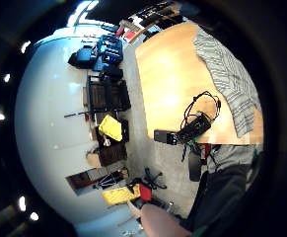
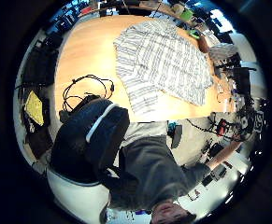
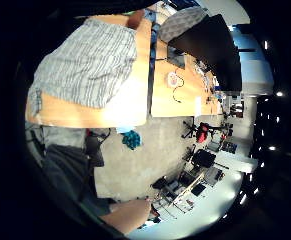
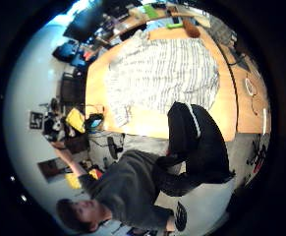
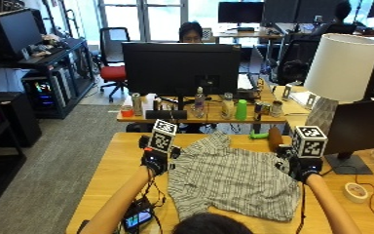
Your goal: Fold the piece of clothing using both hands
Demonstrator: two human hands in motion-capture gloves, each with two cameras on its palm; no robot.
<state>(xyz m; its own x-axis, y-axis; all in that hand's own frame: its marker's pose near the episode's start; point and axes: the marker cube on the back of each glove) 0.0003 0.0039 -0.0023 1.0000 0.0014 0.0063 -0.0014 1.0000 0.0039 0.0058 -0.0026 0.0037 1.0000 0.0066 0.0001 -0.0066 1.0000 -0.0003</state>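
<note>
While the grey-and-white striped shirt point(image 5: 232, 180) lies spread flat on the wooden table point(image 5: 119, 161), collar away from you, your hands flank it above the table. Left hand point(image 5: 155, 161) sits at its left sleeve, right hand point(image 5: 302, 168) at its right edge, equally near; whether either grips cloth cannot be told.

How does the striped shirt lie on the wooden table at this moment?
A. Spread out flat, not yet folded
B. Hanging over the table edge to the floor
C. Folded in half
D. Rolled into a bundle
A: in the outside view the striped shirt lies spread flat on the wooden table, with the left hand and right hand at its two sides.
</note>
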